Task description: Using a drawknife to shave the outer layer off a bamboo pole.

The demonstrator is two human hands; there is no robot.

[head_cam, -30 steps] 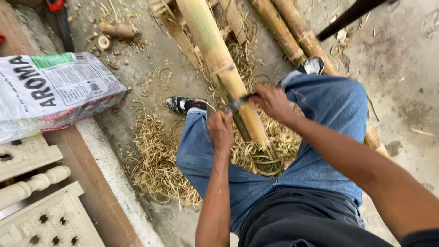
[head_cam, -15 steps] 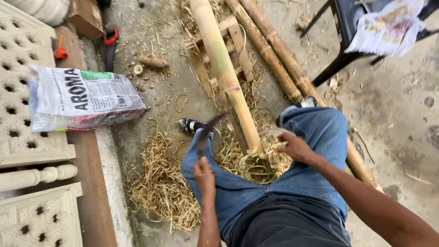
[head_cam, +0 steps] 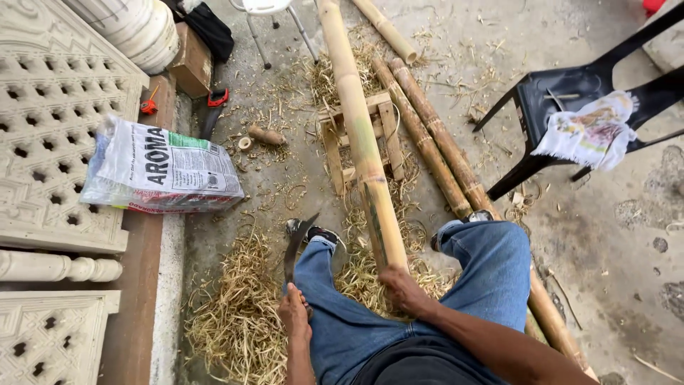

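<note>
Seen from above, the person sits with both knees in blue jeans over a heap of straw-coloured shavings [head_cam: 242,314]. The left hand [head_cam: 294,314] is closed round the handle of a curved blade [head_cam: 293,246], its tip pointing away. The right hand [head_cam: 402,289] clasps the near end of a thick bamboo pole [head_cam: 360,135] — the pole runs far across a small wooden stand [head_cam: 388,125]. More bamboo poles [head_cam: 434,146] lie to the right, near a black chair [head_cam: 570,96] draped with a cloth [head_cam: 588,132]. A printed sack [head_cam: 164,167] lies left.
</note>
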